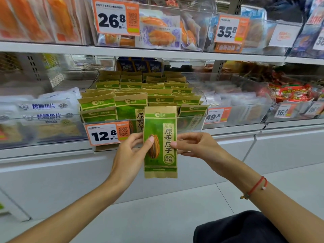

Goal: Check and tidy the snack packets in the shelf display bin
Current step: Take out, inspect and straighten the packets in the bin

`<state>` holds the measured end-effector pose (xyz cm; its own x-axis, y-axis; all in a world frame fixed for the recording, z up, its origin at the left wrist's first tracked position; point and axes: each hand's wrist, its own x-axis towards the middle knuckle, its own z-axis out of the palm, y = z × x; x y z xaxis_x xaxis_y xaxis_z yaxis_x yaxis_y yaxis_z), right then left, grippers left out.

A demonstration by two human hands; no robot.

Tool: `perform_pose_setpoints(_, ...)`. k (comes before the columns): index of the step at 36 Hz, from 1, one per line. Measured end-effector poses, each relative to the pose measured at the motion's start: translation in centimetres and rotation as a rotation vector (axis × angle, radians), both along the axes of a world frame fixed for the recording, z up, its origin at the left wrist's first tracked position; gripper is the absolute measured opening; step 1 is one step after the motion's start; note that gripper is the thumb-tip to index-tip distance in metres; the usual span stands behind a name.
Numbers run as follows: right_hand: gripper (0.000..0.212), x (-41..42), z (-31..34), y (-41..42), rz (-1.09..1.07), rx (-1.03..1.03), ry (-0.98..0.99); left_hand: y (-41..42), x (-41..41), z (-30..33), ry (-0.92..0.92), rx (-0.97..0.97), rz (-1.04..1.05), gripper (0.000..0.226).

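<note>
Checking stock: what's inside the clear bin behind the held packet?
Rows of matching green packets stand upright in the bin. The held packet covers part of the front row; the bin's floor is hidden.

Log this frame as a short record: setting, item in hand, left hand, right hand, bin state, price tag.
setting: shop shelf with clear display bins
item in hand: green sunflower seed packet, upright, held in front of the bin
left hand: left hand pinches the packet's left edge
right hand: right hand pinches its right edge
bin state: display bin holds rows of matching packets, standing
price tag: orange tag reading 12.8
</note>
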<state>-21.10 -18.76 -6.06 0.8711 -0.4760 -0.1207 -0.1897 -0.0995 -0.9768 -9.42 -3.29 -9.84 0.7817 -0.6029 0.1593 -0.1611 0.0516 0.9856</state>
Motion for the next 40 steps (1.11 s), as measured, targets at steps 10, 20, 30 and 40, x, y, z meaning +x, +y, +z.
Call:
perform_pose_setpoints(10,0.028,0.2,-0.3,2.1,-0.010,-0.386,-0.004,0.2,0.6,0.3,0.042,0.161,-0.199,0.053)
perform_pose_setpoints(20,0.022,-0.3,0.8,2.3,0.068,-0.175,-0.143,1.1,0.7,0.7,0.178,0.225,-0.377,0.039)
perform_pose_setpoints(30,0.018,-0.1,0.7,2.1,0.072,-0.174,-0.200,0.8,-0.4,0.9,0.178,0.257,-0.440,0.061)
perform_pose_setpoints(40,0.037,-0.2,0.8,1.6,0.196,-0.174,-0.108,0.6,-0.2,1.0,0.193,0.148,-0.272,0.066)
